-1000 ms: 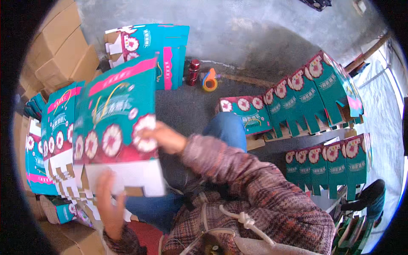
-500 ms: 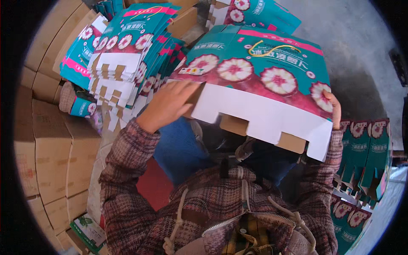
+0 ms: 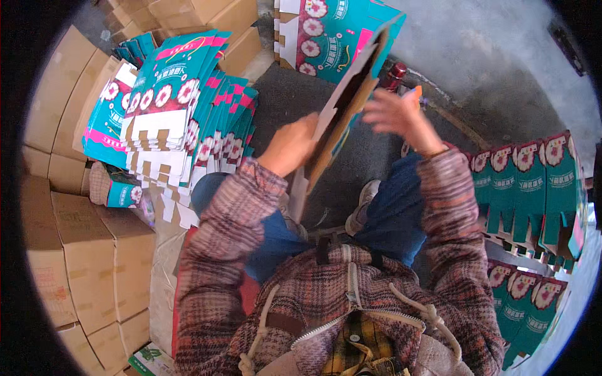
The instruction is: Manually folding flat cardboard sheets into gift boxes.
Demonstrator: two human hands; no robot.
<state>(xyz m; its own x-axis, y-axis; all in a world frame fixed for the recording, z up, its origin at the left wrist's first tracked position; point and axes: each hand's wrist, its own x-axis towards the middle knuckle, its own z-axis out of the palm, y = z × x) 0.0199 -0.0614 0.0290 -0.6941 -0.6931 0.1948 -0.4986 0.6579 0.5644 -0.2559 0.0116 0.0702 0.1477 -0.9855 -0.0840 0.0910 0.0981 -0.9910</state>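
A gift box [image 3: 349,119] of teal and magenta card stands tilted in front of me. Its bottom faces me, showing a narrow gap between white and brown flaps. My left hand [image 3: 291,144] grips the left panel near the lower end, fingers partly hidden behind the card. On the other side, my right hand [image 3: 398,119] is apart from the box, fingers spread and somewhat blurred by motion. The printed front is mostly turned out of sight.
Flat boxes [image 3: 166,88] are stacked at the left, before brown cartons [image 3: 81,250]. Another teal box [image 3: 332,37] lies ahead. Several opened boxes [image 3: 527,182] stand in rows at the right. A dark red bottle-like object [image 3: 395,74] is on the floor beyond my right hand.
The box has swung from lying broad and flattish, printed face up, to nearly edge-on and upright. My right hand has let go of its right end and moved left. My left hand moved right.
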